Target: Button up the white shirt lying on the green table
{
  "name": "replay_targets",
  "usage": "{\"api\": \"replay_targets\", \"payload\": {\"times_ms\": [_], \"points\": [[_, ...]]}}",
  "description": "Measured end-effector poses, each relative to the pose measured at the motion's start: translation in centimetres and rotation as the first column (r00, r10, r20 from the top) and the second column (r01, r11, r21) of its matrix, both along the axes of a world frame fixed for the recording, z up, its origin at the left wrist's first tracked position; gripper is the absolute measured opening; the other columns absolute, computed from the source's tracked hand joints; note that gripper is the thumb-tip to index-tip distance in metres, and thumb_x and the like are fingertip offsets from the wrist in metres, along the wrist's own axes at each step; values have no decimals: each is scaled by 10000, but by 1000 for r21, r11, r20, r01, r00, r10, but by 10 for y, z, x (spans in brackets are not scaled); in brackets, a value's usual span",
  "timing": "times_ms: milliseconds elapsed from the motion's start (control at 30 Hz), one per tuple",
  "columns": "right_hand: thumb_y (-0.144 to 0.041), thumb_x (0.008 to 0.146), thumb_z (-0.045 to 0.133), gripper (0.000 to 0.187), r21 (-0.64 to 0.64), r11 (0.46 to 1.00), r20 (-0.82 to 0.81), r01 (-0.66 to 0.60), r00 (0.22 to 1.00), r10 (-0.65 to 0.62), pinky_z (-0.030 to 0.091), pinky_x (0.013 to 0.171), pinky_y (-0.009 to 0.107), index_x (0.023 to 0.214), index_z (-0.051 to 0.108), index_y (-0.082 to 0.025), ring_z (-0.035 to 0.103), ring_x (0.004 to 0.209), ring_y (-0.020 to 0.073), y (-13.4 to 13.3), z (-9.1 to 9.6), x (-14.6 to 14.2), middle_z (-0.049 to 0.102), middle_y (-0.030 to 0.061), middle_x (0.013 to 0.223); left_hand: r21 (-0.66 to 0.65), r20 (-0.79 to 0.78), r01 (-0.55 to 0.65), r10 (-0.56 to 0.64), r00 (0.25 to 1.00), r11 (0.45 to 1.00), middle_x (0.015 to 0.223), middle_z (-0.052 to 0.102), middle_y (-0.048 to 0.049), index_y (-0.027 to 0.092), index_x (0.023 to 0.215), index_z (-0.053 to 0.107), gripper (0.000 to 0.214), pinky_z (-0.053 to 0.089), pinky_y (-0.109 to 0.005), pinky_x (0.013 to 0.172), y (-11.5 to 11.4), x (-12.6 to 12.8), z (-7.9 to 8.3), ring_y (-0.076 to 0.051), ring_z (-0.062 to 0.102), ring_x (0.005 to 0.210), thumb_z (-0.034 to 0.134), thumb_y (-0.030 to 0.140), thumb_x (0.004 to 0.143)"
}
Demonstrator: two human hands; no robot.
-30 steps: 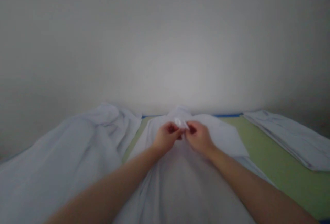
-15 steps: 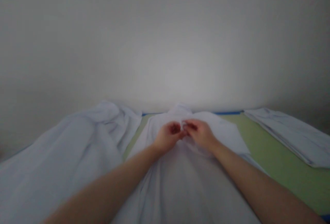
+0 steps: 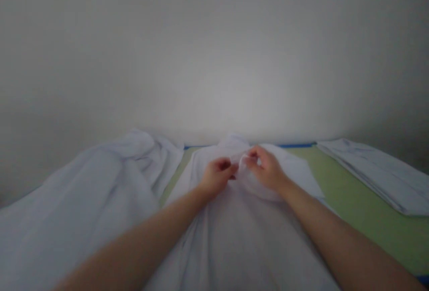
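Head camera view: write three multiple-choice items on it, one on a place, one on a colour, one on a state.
1. Where does the folded white cloth stack lie?
A. right of the hands
B. left of the hands
C. under the forearms

2. What colour is the bare table surface?
A. red
B. green
C. black

3. How do the left hand and right hand stand?
A. flat and spread apart
B. raised off the cloth
C. close together, pinching the white garment

Answers: 1 A, the stack lies at the right edge. 2 B, green shows between the cloths. 3 C, the fingertips meet on a fold of fabric.
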State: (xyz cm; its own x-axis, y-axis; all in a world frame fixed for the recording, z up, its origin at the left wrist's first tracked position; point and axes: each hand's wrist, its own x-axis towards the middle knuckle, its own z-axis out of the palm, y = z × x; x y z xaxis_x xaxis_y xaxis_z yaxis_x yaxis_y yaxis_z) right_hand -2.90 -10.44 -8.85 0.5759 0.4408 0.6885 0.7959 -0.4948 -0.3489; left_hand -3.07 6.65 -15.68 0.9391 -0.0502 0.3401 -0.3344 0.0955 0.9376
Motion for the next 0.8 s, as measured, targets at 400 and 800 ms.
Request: {"api": "replay_targets", "payload": {"times_ms": [400,800], "points": [[-188,723,527,114,-64,998,-88,11,996,-16,393,642,226,835,546,-186,537,685,123,11,-6,7,607,0,757,302,255,-217,141,957,928,589,511,12,134,636,576,304,338,-174,486,4,-4,2,-79,463,560,571,416,750],[-151,689,558,202,50,996,-115,-70,990,76,442,724,255,884,592,-188,568,778,134,17,-13,17,631,8,839,318,272,-241,155,950,917,648,614,-19,148,781,666,275,401,-194,535,9,4,-1,-113,546,607,537,391,786]]}}
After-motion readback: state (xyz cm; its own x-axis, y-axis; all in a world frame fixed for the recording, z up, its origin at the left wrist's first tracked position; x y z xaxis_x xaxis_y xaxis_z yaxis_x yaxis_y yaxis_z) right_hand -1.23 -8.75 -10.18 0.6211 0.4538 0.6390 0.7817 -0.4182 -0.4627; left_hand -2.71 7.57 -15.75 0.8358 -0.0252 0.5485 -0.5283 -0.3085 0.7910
